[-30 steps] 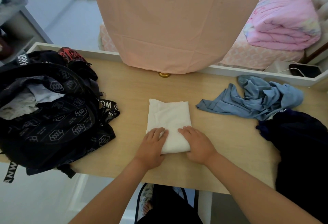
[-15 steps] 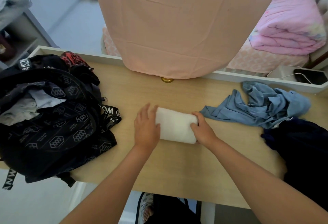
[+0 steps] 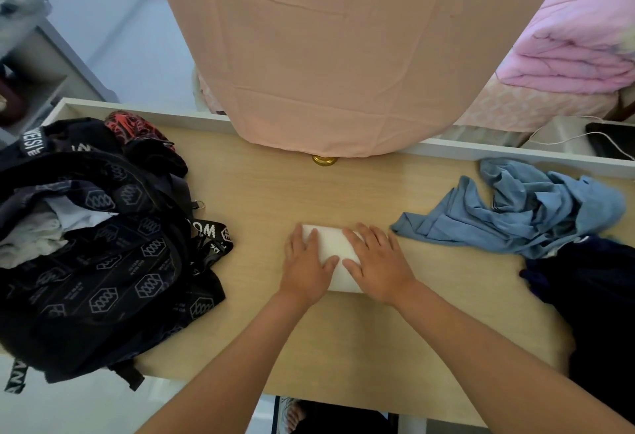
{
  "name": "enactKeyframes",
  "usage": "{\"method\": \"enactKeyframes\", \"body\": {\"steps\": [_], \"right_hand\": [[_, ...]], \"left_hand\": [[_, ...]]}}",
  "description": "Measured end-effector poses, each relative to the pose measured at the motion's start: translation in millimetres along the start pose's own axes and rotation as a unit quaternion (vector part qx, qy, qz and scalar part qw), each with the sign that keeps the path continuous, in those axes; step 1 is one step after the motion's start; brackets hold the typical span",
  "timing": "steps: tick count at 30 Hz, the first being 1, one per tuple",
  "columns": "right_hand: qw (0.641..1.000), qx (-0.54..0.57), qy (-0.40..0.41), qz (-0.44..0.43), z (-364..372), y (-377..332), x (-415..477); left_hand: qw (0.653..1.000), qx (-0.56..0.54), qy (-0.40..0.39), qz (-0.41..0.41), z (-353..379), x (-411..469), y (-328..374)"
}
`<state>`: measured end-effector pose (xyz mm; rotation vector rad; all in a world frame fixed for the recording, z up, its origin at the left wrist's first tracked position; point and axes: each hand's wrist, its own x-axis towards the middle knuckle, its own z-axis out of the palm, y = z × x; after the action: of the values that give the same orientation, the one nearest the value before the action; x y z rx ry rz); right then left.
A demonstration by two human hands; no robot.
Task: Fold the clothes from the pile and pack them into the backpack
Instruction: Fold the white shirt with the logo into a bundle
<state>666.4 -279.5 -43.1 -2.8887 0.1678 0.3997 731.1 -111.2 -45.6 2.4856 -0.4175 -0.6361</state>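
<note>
A small folded white garment (image 3: 332,248) lies in the middle of the wooden table (image 3: 343,341). My left hand (image 3: 307,267) lies flat on its left half and my right hand (image 3: 379,263) lies flat on its right half, fingers straight, pressing it down. The black patterned backpack (image 3: 103,262) stands open at the left, with white and grey clothes (image 3: 51,227) inside. At the right lie a crumpled blue garment (image 3: 522,213) and a dark navy garment (image 3: 591,292).
A peach cloth (image 3: 343,55) hangs over the table's far edge above a brass knob (image 3: 324,160). A pink folded quilt (image 3: 577,42) lies on a bed behind. A phone with a white cable (image 3: 608,140) sits at the far right. Grey shelves (image 3: 31,66) stand far left.
The white garment was folded away from me into a shorter bundle. Both hands went from its near edge, then its sides, to lying flat on top.
</note>
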Motion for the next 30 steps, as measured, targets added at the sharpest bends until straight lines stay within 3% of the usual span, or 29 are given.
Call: {"method": "enactKeyframes", "body": {"steps": [3,9,12,16,21,25,30], "right_hand": [[0.999,0.032,0.004,0.003,1,1,1],[0.997,0.072,-0.013,0.003,-4,1,0],[0.996,0.092,-0.02,-0.006,-15,-1,2],[0.987,0.138,-0.048,-0.061,-49,-14,18],[0.974,0.135,-0.13,-0.125,-76,-63,31],[0.964,0.175,-0.152,-0.128,-87,-127,33],[0.967,0.111,-0.058,-0.22,-96,-221,27]], "left_hand": [[0.976,-0.155,0.047,-0.148,-11,11,17],[0.913,-0.289,-0.036,-0.285,-36,38,16],[0.927,-0.287,-0.086,-0.226,-52,34,7],[0.947,-0.305,-0.061,-0.074,-80,7,-2],[0.967,-0.232,-0.059,0.089,-126,-31,-21],[0.974,-0.205,-0.006,0.097,-170,-66,-55],[0.975,-0.156,0.107,0.12,-221,-123,-98]]}}
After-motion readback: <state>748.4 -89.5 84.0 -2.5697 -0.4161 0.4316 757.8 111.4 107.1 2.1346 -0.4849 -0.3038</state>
